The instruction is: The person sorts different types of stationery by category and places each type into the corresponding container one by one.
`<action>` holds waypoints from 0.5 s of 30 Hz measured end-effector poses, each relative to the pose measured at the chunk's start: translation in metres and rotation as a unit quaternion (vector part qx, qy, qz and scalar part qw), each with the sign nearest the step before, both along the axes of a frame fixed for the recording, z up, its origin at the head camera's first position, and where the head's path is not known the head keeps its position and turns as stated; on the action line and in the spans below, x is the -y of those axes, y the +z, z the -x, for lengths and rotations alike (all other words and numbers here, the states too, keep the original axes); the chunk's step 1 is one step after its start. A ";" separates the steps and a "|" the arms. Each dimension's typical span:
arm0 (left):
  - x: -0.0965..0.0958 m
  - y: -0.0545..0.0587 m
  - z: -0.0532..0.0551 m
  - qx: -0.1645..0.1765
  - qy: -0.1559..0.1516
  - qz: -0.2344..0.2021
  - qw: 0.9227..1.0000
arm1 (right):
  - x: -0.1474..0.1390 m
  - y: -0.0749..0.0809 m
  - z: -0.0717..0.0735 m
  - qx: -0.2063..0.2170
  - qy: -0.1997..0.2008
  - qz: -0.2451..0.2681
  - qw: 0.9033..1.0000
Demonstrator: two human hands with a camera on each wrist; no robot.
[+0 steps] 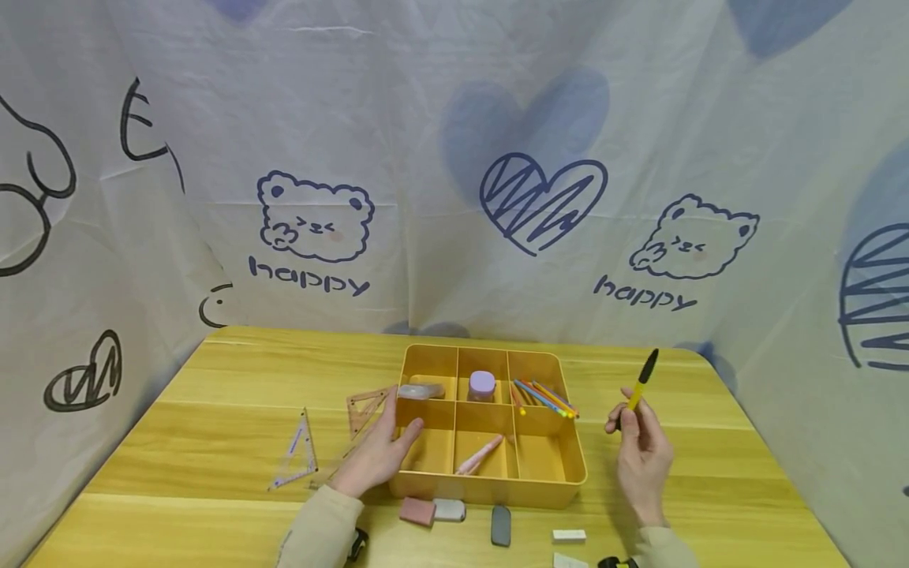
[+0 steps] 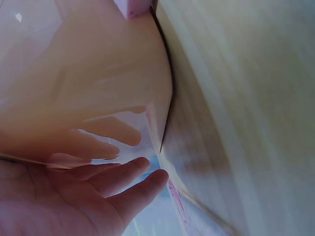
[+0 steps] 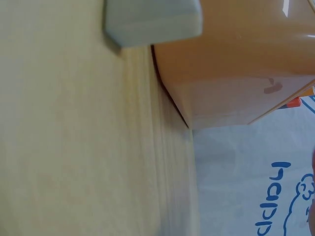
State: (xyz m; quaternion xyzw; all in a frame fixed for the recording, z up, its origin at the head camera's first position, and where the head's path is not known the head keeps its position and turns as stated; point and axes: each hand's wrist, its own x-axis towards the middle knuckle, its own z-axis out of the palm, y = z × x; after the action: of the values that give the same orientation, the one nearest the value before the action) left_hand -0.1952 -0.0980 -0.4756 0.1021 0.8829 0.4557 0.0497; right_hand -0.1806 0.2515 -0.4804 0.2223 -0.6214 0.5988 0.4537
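- Between the two hands sits a yellow tray (image 1: 490, 491) with six compartments, resting flat on the wooden table (image 1: 717, 473).
- Along its left wall lies the left hand (image 1: 376, 456), fingers extended and a little apart outside, thumb over the rim; it seems set there to steady the tray, though I cannot tell how firmly it touches.
- Beyond the opposite wall, apart from it, the right hand (image 1: 645, 456) pinches a yellow pen (image 1: 637, 394), black end slanting up; the low grip probably leaves it easy to turn.
- Nearer the right hand, slim coloured pens (image 1: 541, 397) lean together in the far corner compartment, apparently grouped by kind.
- Midway between the hands, a purple-lidded jar (image 1: 482, 384) stands in the far row and a pink pen (image 1: 479, 455) lies slantwise in the near one.
- Outside the left hand lie a clear set square (image 1: 310, 450) and an orange set square (image 1: 351, 413), the latter partly hidden by that hand.
- Between the forearms, a pink eraser (image 1: 417, 511), a white eraser (image 1: 449, 510) and a grey eraser (image 1: 500, 526) crowd the tray's near side, likely hindering any pull that way.
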 end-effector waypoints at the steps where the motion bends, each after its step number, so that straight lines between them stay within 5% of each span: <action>1: 0.000 0.000 0.000 0.000 0.000 0.001 1.000 | 0.000 0.000 0.000 -0.005 -0.019 0.003 1.000; 8: 0.000 0.001 0.000 0.001 0.000 -0.003 1.000 | 0.000 0.001 0.000 -0.059 -0.109 0.018 0.992; 15: 0.000 0.001 0.000 0.005 0.001 -0.006 1.000 | 0.013 0.017 -0.005 -0.098 -0.132 0.033 0.986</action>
State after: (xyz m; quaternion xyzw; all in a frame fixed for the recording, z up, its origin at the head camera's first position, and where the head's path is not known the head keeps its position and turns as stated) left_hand -0.1950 -0.0979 -0.4745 0.0990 0.8798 0.4619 0.0534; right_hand -0.1753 0.2386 -0.4636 0.1808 -0.5781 0.5289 0.5944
